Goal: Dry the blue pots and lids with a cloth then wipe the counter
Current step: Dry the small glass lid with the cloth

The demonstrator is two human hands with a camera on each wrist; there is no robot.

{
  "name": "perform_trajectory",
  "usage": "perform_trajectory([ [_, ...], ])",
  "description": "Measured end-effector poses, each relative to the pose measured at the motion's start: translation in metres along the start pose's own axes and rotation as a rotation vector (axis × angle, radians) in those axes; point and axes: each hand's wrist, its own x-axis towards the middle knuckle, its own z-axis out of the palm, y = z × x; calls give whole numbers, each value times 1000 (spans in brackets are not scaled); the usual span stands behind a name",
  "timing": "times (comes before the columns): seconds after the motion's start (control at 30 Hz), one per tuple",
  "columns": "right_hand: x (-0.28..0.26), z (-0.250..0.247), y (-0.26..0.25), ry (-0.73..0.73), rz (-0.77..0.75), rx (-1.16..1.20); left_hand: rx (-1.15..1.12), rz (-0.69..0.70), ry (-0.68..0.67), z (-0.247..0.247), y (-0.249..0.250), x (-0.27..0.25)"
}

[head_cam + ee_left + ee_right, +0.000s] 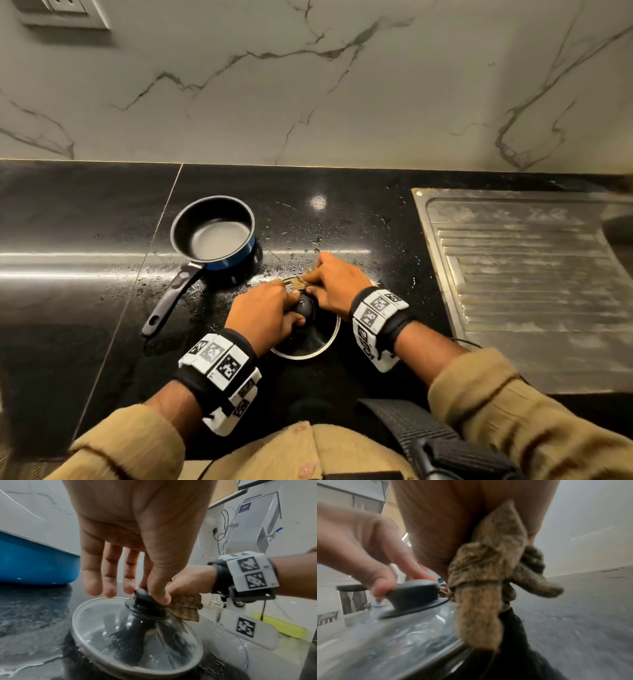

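A glass lid with a steel rim and black knob lies on the wet black counter in front of me. My left hand pinches the knob with thumb and fingers. My right hand grips a bunched brown cloth and presses it against the lid's far side beside the knob. The cloth shows behind my left thumb. A blue pot with a dark inside and long black handle stands upright, uncovered, to the left behind the lid.
A steel sink drainboard takes up the counter's right side. Water drops cover the counter around the pot and lid. A marble wall rises behind, with a socket plate at the upper left.
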Motion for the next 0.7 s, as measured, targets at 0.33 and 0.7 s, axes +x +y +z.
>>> perform_trajectory([
  [0.33, -96, 22, 3, -123, -113, -121, -142, -33, -15, 6, -3, 9],
  [0.7, -1, -24, 4, -64, 3, -49, -134, 28, -46, 5, 0, 12],
])
